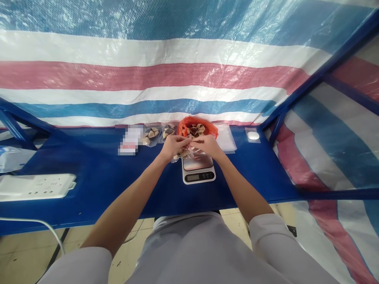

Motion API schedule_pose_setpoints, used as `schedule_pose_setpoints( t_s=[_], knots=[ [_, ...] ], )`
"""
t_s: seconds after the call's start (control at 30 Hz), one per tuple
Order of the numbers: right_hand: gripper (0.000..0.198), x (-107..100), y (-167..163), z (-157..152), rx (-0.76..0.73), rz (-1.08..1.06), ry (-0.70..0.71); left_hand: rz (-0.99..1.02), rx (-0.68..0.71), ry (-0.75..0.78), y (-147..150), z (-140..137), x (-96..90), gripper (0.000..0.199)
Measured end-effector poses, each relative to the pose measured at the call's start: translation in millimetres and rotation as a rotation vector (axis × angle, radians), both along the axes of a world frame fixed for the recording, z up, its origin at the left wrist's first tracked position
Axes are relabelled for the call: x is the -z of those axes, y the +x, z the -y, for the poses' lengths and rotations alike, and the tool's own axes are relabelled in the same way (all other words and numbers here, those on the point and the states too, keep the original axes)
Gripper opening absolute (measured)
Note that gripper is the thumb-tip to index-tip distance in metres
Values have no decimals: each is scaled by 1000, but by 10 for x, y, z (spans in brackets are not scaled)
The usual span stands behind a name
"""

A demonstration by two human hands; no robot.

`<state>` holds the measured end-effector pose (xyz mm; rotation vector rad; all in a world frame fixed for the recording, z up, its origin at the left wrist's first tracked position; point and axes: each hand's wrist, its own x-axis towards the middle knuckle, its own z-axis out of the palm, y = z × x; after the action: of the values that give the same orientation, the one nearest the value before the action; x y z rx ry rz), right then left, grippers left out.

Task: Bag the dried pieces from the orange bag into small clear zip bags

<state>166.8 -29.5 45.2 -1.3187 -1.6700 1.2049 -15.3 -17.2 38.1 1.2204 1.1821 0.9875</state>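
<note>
A small clear plastic bag (184, 153) of beige-and-brown pieces hangs between my two hands. My left hand (174, 147) pinches its top edge, and my right hand (208, 144) is closed on the other side of the same edge. Below is a white kitchen scale (199, 176) with a shiny metal plate, partly covered by the bag and hands. Just behind my hands lies an open orange-red plastic bag (213, 129) with more such pieces (197, 128). I cannot make out exactly what the pieces are.
Two filled clear bags (151, 134) (168, 131) lie left of the orange bag, beside a blurred paper (132, 138). Flat clear bags (226, 139) lie to the right, then a bag with a white round item (252, 135). A power strip (38, 186) sits on the blue table (112, 177).
</note>
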Motion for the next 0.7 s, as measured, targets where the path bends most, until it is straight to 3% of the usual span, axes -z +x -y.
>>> schedule_pose_setpoints(
  t_s=[0.23, 0.47, 0.7],
  knots=[
    [16, 59, -42, -44, 68, 17, 76, -70, 7, 28, -41, -15, -7, 37],
    [14, -3, -35, -11, 138, -219, -149, -165, -6, 80, -158, -41, 29, 46],
    [14, 9, 55, -64, 124, -4, 11, -499, 23, 289, -267, -33, -107, 37]
  ],
)
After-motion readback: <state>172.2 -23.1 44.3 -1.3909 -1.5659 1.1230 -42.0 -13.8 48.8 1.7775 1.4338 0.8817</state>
